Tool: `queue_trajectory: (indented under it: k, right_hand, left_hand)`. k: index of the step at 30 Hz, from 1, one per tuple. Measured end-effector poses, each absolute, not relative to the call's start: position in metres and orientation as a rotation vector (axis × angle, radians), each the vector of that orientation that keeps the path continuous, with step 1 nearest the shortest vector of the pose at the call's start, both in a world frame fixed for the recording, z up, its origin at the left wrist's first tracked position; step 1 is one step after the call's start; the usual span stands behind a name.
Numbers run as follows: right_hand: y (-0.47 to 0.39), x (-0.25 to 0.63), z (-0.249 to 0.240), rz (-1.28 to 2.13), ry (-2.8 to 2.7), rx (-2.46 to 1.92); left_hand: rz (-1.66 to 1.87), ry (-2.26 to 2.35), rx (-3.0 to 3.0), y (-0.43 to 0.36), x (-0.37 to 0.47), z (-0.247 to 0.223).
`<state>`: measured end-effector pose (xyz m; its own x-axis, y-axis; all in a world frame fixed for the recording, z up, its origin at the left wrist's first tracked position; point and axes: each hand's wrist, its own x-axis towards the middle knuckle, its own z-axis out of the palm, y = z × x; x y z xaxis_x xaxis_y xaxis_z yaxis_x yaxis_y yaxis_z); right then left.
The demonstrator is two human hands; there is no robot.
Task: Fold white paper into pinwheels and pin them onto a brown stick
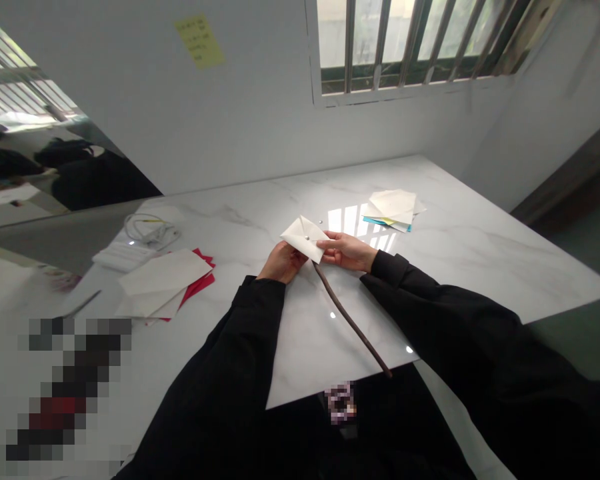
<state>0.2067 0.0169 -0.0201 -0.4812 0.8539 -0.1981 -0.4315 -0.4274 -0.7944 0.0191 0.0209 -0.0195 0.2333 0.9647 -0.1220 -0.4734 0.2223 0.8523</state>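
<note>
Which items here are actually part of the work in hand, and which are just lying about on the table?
In hand:
- folded white paper piece with a pin at its centre, held by the left hand and right hand
- thin brown stick under it

Lying about:
- white and red sheets
- paper pile
- white cable
- yellow note on the wall

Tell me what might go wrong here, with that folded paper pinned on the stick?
The folded white paper sits on the thin stick by one small pin, so it might tear or slip. The left hand and right hand pinch near it; a prick seems possible. The stick overhangs the marble table edge and could snag.
</note>
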Motion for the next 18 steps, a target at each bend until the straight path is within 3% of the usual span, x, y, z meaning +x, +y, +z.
queue_trajectory:
  k: [18]
  right_hand:
    - [0.0159,0.2058,-0.0192,1.986,-0.873,-0.764]
  left_hand:
    - [1.116,0.749,0.858,0.0196,0.0214,-0.0183]
